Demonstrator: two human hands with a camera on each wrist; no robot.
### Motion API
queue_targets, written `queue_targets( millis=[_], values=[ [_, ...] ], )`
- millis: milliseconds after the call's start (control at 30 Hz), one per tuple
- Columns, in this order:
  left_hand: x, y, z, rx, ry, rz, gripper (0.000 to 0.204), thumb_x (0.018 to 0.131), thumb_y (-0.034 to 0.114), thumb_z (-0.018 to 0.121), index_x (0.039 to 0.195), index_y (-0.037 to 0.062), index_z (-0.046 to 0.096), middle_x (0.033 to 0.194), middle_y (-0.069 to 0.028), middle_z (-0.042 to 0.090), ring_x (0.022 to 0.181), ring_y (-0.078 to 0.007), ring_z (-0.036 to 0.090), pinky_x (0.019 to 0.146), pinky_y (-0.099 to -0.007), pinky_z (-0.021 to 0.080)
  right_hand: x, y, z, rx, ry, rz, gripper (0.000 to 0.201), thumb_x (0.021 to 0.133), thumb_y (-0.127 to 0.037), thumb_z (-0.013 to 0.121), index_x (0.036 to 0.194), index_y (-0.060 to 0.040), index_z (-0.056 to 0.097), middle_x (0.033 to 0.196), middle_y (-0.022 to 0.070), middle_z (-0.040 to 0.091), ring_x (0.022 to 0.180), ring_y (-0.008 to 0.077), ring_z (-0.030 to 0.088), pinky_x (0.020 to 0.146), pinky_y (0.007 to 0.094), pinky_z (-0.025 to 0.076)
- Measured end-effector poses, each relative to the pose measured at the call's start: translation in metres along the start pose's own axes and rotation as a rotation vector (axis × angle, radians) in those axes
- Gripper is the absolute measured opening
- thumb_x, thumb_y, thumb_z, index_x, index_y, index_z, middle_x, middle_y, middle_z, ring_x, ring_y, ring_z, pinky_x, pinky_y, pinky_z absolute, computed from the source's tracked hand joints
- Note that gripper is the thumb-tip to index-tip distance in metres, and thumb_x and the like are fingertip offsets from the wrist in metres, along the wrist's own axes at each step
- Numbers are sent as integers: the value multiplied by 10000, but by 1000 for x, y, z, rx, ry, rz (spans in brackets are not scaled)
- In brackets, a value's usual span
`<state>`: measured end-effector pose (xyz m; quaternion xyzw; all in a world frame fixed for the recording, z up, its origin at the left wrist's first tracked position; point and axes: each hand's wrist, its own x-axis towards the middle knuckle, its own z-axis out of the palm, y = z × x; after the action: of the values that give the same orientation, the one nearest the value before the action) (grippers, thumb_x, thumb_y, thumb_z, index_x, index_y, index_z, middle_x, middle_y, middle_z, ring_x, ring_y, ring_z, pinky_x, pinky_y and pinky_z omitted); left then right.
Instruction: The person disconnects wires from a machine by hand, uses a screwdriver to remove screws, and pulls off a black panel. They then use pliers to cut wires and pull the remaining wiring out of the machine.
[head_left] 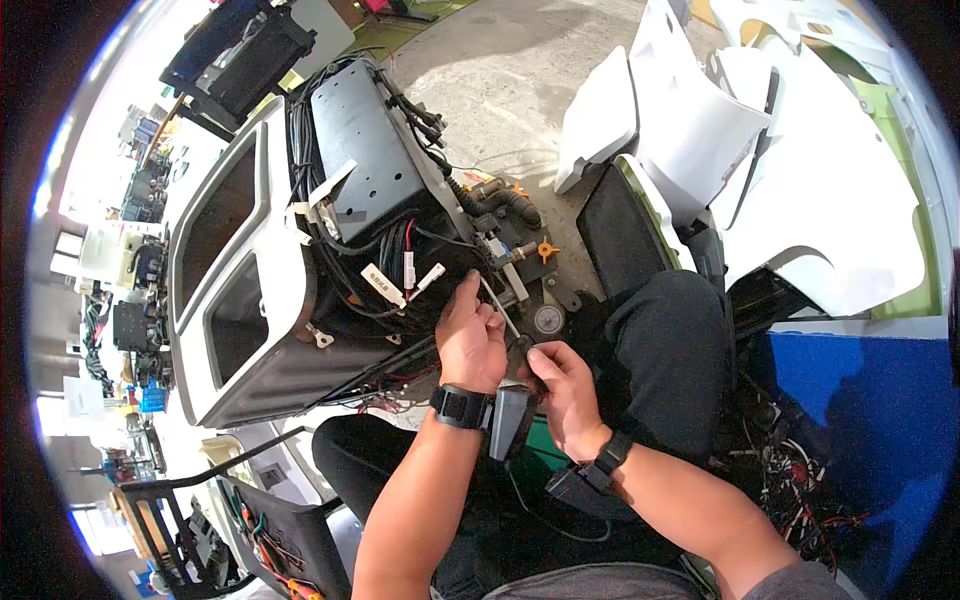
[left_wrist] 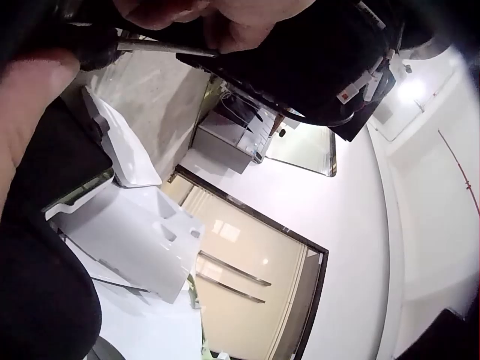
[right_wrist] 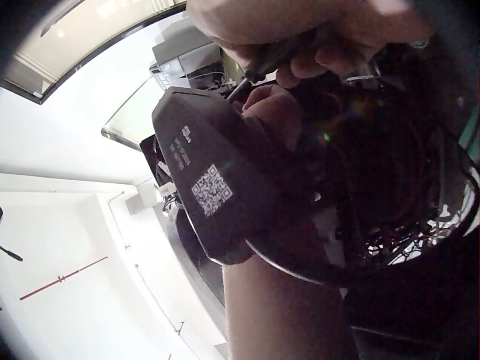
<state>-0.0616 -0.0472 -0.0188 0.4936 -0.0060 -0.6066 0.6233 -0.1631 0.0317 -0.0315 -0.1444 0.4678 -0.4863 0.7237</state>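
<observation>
My right hand [head_left: 570, 395] grips the dark handle of a screwdriver [head_left: 503, 312], whose thin metal shaft slants up and left to the machine's lower edge. Beside the shaft tip, my left hand [head_left: 470, 345] reaches up to the dark side of the machine [head_left: 380, 130], some fingers curled. I cannot tell whether those fingers pinch anything. In the left wrist view, the screwdriver shaft [left_wrist: 165, 49] ends right at the left fingertips, under the dark machine body. The left wrist's camera box hides part of the work in the right wrist view.
Black cable bundles with white labels [head_left: 382, 285] run over the machine. A valve with an orange knob [head_left: 546, 250] sits near its edge. White molded panels [head_left: 690, 120] stand at the right, above a blue surface [head_left: 850, 400]. Pliers and other tools [head_left: 265, 550] lie at lower left.
</observation>
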Motion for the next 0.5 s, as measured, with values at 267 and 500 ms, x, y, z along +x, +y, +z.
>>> queue_targets(
  millis=[267,500],
  values=[
    [1,-1,0,-31,7,4,81,849,111,609,868,54,554,622,45,343,506,-61,310,478,-220,303,0,-1,0,5,0,7,161,874,-215,581,934,-70,547,790,11,561,682,88,491,619,227,407],
    [0,1,2,-14,-14,-27,167,846,147,613,753,93,485,601,39,331,511,-74,326,479,-238,298,0,1,2,1,-5,-5,170,872,-226,581,937,-73,545,795,8,560,675,89,485,622,232,406]
  ],
)
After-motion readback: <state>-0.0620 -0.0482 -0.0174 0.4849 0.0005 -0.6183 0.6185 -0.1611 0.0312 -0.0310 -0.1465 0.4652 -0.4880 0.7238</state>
